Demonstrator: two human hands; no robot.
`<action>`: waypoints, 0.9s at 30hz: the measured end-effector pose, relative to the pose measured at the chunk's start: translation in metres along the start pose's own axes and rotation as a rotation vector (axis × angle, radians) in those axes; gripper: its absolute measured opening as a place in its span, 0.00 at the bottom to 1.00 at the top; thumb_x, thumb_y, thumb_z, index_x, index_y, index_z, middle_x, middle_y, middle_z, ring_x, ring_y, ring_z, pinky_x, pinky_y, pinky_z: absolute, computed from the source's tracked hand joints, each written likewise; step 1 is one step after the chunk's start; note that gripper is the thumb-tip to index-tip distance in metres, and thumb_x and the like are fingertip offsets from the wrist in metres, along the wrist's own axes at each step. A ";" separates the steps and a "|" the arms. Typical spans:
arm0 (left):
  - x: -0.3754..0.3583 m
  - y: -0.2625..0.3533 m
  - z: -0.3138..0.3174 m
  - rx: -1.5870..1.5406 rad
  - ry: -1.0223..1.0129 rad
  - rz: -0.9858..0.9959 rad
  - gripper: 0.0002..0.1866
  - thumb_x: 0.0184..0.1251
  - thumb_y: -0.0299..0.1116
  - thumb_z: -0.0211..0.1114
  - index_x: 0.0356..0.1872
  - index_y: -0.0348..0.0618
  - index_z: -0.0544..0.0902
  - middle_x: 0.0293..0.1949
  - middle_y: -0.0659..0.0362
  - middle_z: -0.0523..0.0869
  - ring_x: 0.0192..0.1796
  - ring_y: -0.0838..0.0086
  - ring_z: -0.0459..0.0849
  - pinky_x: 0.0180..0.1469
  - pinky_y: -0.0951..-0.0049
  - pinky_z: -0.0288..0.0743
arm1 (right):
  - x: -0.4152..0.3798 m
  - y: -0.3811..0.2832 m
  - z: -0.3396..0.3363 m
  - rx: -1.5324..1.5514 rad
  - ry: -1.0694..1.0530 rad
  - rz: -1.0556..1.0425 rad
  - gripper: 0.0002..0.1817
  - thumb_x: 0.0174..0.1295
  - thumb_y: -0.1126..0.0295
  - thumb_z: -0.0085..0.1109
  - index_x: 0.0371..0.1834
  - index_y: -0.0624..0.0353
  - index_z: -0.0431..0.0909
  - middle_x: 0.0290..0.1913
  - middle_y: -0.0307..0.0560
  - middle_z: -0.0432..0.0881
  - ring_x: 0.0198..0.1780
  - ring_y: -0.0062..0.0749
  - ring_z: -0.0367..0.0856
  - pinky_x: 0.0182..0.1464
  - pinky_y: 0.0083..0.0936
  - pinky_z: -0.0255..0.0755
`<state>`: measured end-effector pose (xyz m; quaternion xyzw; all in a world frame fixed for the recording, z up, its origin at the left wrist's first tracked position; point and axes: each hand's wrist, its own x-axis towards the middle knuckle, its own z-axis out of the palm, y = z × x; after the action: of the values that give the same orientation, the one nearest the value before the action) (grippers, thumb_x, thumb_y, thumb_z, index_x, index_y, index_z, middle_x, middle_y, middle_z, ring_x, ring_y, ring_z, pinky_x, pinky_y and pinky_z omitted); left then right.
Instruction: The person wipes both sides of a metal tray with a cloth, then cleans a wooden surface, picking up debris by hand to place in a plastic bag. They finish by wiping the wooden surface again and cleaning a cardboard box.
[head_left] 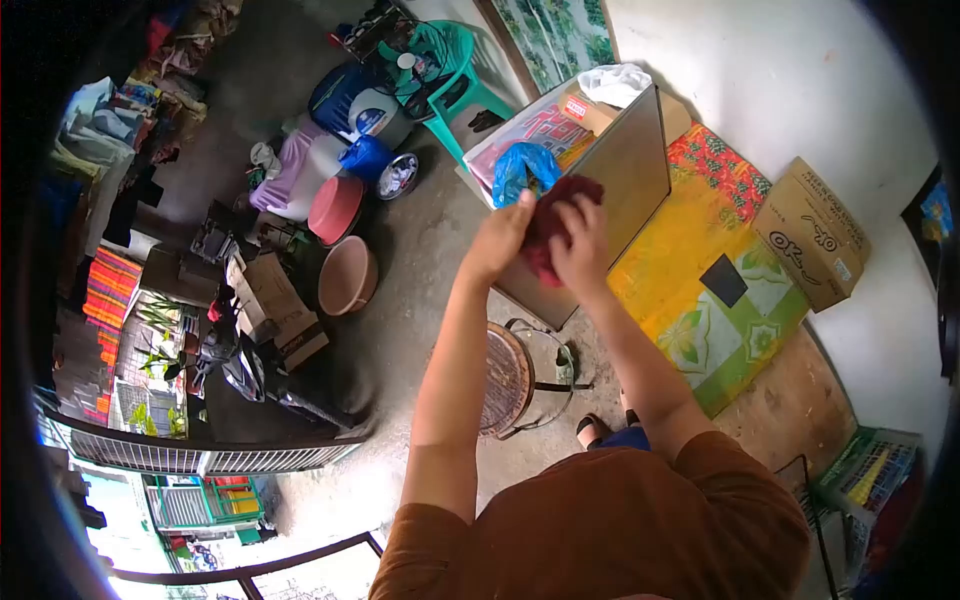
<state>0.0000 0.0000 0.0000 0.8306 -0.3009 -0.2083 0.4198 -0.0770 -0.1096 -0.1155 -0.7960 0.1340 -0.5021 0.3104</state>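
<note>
A dark red cloth [548,222] is bunched up between my two hands, in front of the panel of a low box-like piece of furniture [630,190]. My left hand [497,238] grips its left side, with part of the fingers hidden. On the right side, the curled fingers of my right hand [580,240] press into the folds. A blue plastic bag [522,172] lies just beyond the cloth. Below my hands stands a round stool [505,380] with a metal frame.
Basins [347,276], a green chair [455,75] and a motorbike [245,370] stand to the left. To the right are a yellow-green mat [700,290] and a cardboard box [812,235] against the wall. A sandalled foot [592,430] shows near the stool.
</note>
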 end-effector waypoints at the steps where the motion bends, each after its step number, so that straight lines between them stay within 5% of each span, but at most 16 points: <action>1: -0.009 0.009 0.003 0.268 0.071 0.030 0.30 0.75 0.60 0.45 0.48 0.45 0.85 0.44 0.38 0.85 0.52 0.45 0.83 0.56 0.62 0.73 | 0.013 0.011 -0.003 -0.026 0.045 0.040 0.27 0.49 0.70 0.65 0.57 0.45 0.78 0.62 0.49 0.72 0.63 0.55 0.68 0.66 0.50 0.64; 2: -0.013 0.013 0.006 0.327 0.090 0.019 0.23 0.73 0.54 0.52 0.46 0.45 0.84 0.40 0.40 0.86 0.48 0.44 0.84 0.61 0.50 0.69 | 0.025 0.023 -0.006 -0.050 0.087 0.080 0.26 0.49 0.70 0.64 0.57 0.46 0.78 0.61 0.48 0.73 0.61 0.55 0.68 0.63 0.50 0.66; 8: -0.011 0.004 0.021 0.520 0.228 0.180 0.15 0.68 0.42 0.61 0.50 0.48 0.82 0.38 0.48 0.88 0.45 0.49 0.86 0.64 0.20 0.47 | 0.108 0.102 -0.028 -0.325 0.122 0.292 0.22 0.58 0.62 0.60 0.58 0.39 0.78 0.63 0.39 0.73 0.60 0.53 0.70 0.58 0.48 0.71; 14: -0.008 0.001 0.026 0.557 0.305 0.196 0.12 0.67 0.39 0.61 0.46 0.46 0.83 0.35 0.48 0.88 0.42 0.48 0.86 0.66 0.23 0.48 | 0.163 0.158 -0.039 -0.359 -0.137 0.665 0.27 0.63 0.51 0.51 0.68 0.29 0.70 0.64 0.46 0.72 0.63 0.58 0.70 0.61 0.52 0.70; 17: -0.003 -0.008 0.026 0.575 0.341 0.222 0.11 0.68 0.38 0.61 0.46 0.47 0.83 0.34 0.48 0.88 0.42 0.48 0.86 0.67 0.23 0.48 | 0.158 0.203 -0.034 -0.294 -0.262 0.754 0.29 0.63 0.50 0.48 0.70 0.32 0.68 0.67 0.49 0.70 0.66 0.59 0.68 0.63 0.53 0.68; 21: -0.002 -0.004 0.021 0.568 0.317 0.185 0.12 0.69 0.37 0.60 0.49 0.47 0.83 0.38 0.48 0.88 0.44 0.48 0.86 0.67 0.23 0.47 | 0.098 0.264 -0.008 -0.141 -0.240 0.783 0.30 0.62 0.52 0.53 0.66 0.54 0.74 0.62 0.57 0.78 0.63 0.57 0.74 0.65 0.43 0.67; 27: -0.004 -0.010 0.020 0.566 0.334 0.196 0.12 0.70 0.37 0.58 0.48 0.48 0.82 0.39 0.49 0.88 0.44 0.48 0.86 0.67 0.22 0.46 | -0.001 0.352 0.036 0.121 -0.283 1.000 0.32 0.67 0.52 0.51 0.63 0.70 0.72 0.55 0.63 0.82 0.57 0.48 0.81 0.59 0.36 0.71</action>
<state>-0.0116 -0.0045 -0.0191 0.9039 -0.3523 0.0640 0.2342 -0.0109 -0.3679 -0.3486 -0.6756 0.4251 -0.1868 0.5727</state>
